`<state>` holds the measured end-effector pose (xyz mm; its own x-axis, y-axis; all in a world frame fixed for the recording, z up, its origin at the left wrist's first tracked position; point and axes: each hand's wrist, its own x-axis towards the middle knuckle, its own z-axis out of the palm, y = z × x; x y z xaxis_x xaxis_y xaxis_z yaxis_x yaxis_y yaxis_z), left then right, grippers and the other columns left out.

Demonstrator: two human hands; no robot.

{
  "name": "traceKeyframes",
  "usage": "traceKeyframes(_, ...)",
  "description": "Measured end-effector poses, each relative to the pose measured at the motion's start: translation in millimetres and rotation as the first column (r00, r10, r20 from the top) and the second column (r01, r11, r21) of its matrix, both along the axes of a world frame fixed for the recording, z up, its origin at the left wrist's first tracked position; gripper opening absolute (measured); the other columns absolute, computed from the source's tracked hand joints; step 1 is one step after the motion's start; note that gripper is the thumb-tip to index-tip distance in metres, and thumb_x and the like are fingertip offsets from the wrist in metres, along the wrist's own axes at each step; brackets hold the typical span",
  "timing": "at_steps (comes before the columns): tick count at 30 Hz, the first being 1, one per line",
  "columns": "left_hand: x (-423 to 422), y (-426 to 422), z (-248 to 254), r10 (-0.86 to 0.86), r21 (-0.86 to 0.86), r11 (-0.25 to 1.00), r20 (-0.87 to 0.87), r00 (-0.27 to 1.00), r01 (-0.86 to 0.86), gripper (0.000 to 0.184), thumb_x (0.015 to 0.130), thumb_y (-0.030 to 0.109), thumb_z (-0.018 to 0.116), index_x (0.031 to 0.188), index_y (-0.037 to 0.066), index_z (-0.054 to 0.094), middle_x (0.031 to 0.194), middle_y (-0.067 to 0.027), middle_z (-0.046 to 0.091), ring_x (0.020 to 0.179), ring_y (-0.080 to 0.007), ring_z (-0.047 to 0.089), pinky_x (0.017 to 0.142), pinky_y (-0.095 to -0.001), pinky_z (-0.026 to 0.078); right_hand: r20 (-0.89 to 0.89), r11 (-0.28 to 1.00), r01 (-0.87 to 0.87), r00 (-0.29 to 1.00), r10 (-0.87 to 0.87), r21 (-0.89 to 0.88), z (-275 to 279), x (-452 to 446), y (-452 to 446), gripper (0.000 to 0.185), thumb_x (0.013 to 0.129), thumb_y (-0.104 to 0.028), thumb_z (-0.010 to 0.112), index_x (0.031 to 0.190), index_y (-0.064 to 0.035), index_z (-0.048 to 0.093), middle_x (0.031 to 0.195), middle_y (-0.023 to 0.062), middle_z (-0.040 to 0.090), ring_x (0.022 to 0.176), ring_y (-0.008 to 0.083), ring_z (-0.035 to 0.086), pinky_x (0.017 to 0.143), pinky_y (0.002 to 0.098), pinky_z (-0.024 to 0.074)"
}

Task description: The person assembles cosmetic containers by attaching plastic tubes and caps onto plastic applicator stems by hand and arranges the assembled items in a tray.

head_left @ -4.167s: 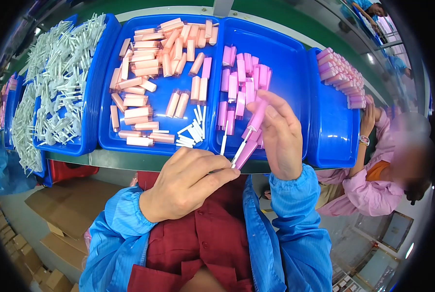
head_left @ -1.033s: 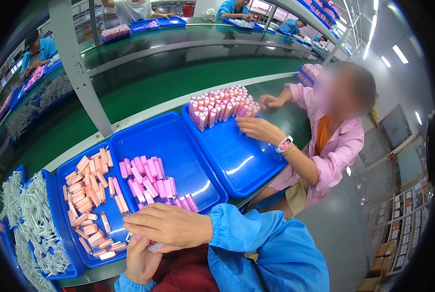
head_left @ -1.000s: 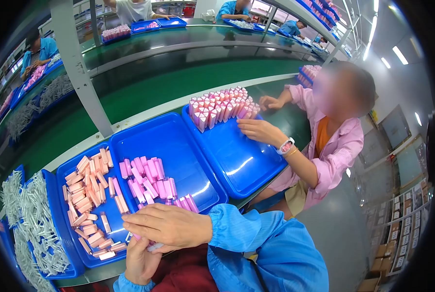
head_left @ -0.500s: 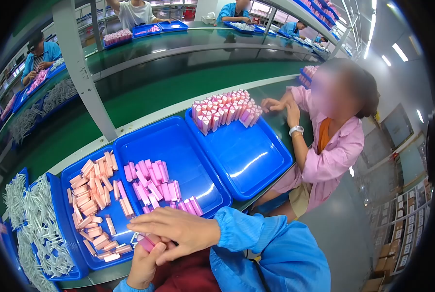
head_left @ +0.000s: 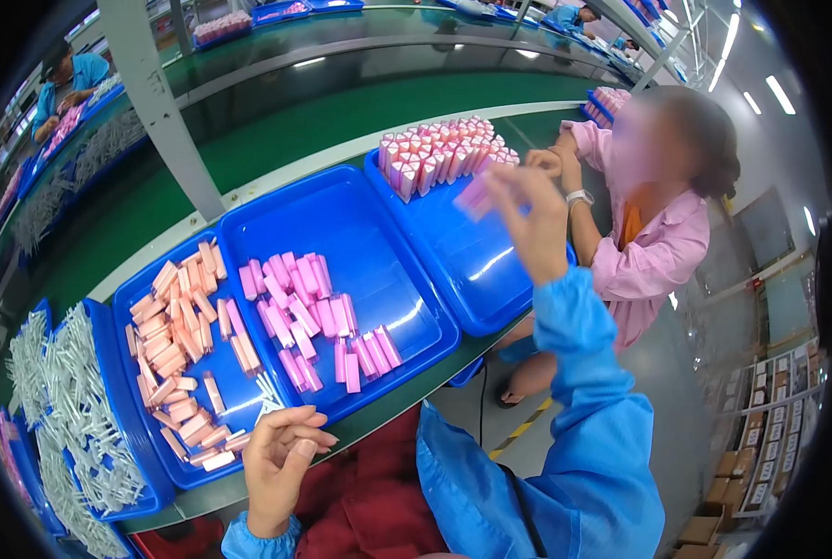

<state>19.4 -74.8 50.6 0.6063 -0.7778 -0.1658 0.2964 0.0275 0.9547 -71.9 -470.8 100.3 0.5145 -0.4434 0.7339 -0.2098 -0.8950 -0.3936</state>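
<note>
I judge the step in hand, from my remote view, to be a transfer: over the right tray [head_left: 458,279], the right hand [head_left: 532,219] grips a pink tube [head_left: 475,197] by finger and thumb, near the packed block [head_left: 444,156]; blur hides whether it is one piece or two, and whether it touches the block. The left hand [head_left: 281,456] hangs half curled by the bench edge [head_left: 369,430], nothing visible in it. Next move, I judge, calls for a steady hold and room beside the co-worker's hands [head_left: 556,160]. Counts: trays to the right of the wand heap [head_left: 81,410], three; packed block, several tight rows, too close to count; loose peach tubes [head_left: 178,317], very roughly forty, overlapping, in the peach tray [head_left: 239,410]; loose pink tubes [head_left: 290,307], roughly twenty-five, in the middle tray [head_left: 369,242]; short white sticks [head_left: 266,391], a handful, partly behind the left hand, number unclear
</note>
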Motion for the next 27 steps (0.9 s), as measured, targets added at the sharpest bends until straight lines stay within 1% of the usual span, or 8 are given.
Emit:
traceKeyframes(5, -7.0, -4.5, 2.2, -0.047, -0.001, 0.999, -0.020, 0.999, 0.047, 0.029, 0.095, 0.000, 0.060, 0.124, -0.005, 0.056, 0.114, -0.0170, 0.066, 0.100, -0.0214, 0.068, 0.089, -0.0336, 0.054, -0.101, 0.952, 0.229, 0.962, -0.253, -0.203, -42.6, 14.7, -81.3, 0.015, 0.089, -0.017, 0.073, 0.099, -0.0067, 0.073, 0.090, 0.0115, 0.064, 0.073, 0.0253, 0.067, 0.067, 0.0362, 0.0536)
traceKeyframes(10, -6.1, -0.1, 5.0, -0.044, 0.021, 0.999, -0.028, 0.999, 0.045, 0.029, 0.095, 0.000, 0.062, 0.123, -0.004, 0.057, 0.113, -0.0154, 0.067, 0.100, -0.0210, 0.067, 0.092, -0.0337, 0.052, -0.148, 0.936, 0.234, 0.949, -0.279, -0.264, -64.9, 25.7, -97.3, 0.015, 0.090, -0.019, 0.070, 0.102, -0.0106, 0.072, 0.101, 0.0103, 0.064, 0.084, 0.0344, 0.068, 0.072, 0.0427, 0.0552)
traceKeyframes(15, -6.0, 1.6, -0.1, -0.048, 0.020, 0.999, -0.024, 0.999, 0.049, 0.027, 0.095, 0.002, 0.062, 0.121, -0.004, 0.059, 0.110, -0.0142, 0.067, 0.100, -0.0206, 0.067, 0.091, -0.0338, 0.052, -0.136, 0.903, 0.266, 0.935, -0.326, -0.337, -73.9, 27.4, -98.4, 0.013, 0.091, -0.022, 0.070, 0.097, -0.0104, 0.069, 0.095, 0.0109, 0.061, 0.075, 0.0351, 0.067, 0.068, 0.0443, 0.0550)
traceKeyframes(21, -8.2, 2.6, 1.2, -0.089, 0.041, 0.995, -0.002, 0.996, 0.089, 0.029, 0.095, 0.009, 0.063, 0.121, -0.005, 0.058, 0.108, -0.0147, 0.068, 0.097, -0.0218, 0.067, 0.089, -0.0362, 0.054, -0.240, 0.888, 0.212, 0.914, -0.328, -0.408, -61.2, 20.6, -104.7, 0.019, 0.091, -0.029, 0.071, 0.103, -0.0143, 0.071, 0.102, 0.0072, 0.064, 0.080, 0.0305, 0.068, 0.067, 0.0425, 0.0555)
traceKeyframes(22, -8.5, 5.3, 2.0, -0.088, 0.042, 0.995, -0.003, 0.996, 0.088, 0.030, 0.095, 0.009, 0.063, 0.121, -0.005, 0.058, 0.108, -0.0147, 0.068, 0.097, -0.0217, 0.067, 0.089, -0.0363, 0.054, -0.176, 0.830, 0.198, 0.927, -0.332, -0.521, -54.2, 18.0, -101.9, 0.023, 0.091, -0.031, 0.070, 0.109, -0.0169, 0.072, 0.105, 0.0074, 0.065, 0.084, 0.0293, 0.069, 0.069, 0.0412, 0.0557)
traceKeyframes(23, -8.2, 6.9, 2.0, -0.084, 0.040, 0.996, -0.003, 0.996, 0.084, 0.030, 0.095, 0.009, 0.063, 0.121, -0.005, 0.057, 0.108, -0.0146, 0.067, 0.097, -0.0215, 0.067, 0.089, -0.0363, 0.054, -0.224, 0.836, 0.195, 0.910, -0.350, -0.512, -37.7, 13.7, -87.7, 0.024, 0.092, -0.030, 0.069, 0.113, -0.0176, 0.072, 0.106, 0.0094, 0.065, 0.085, 0.0297, 0.068, 0.070, 0.0393, 0.0553)
traceKeyframes(24, -7.9, 7.7, 1.3, -0.078, 0.033, 0.996, -0.002, 0.997, 0.078, 0.030, 0.095, 0.009, 0.063, 0.121, -0.005, 0.057, 0.108, -0.0145, 0.067, 0.097, -0.0214, 0.067, 0.089, -0.0364, 0.054, -0.175, 0.847, 0.109, 0.957, -0.231, -0.520, -22.7, 13.1, -67.5, 0.023, 0.092, -0.025, 0.070, 0.112, -0.0146, 0.072, 0.104, 0.0087, 0.066, 0.083, 0.0277, 0.068, 0.067, 0.0362, 0.0539)
traceKeyframes(27, -6.1, 10.7, -1.6, -0.065, 0.009, 0.998, -0.016, 0.998, 0.065, 0.029, 0.096, 0.005, 0.064, 0.122, -0.004, 0.059, 0.110, -0.0140, 0.068, 0.100, -0.0199, 0.067, 0.091, -0.0337, 0.053, -0.278, 0.995, -0.089, 0.958, 0.072, -0.049, -15.4, 11.1, 14.1, 0.018, 0.089, -0.018, 0.072, 0.104, -0.0086, 0.071, 0.092, 0.0099, 0.066, 0.073, 0.0276, 0.066, 0.063, 0.0352, 0.0513)
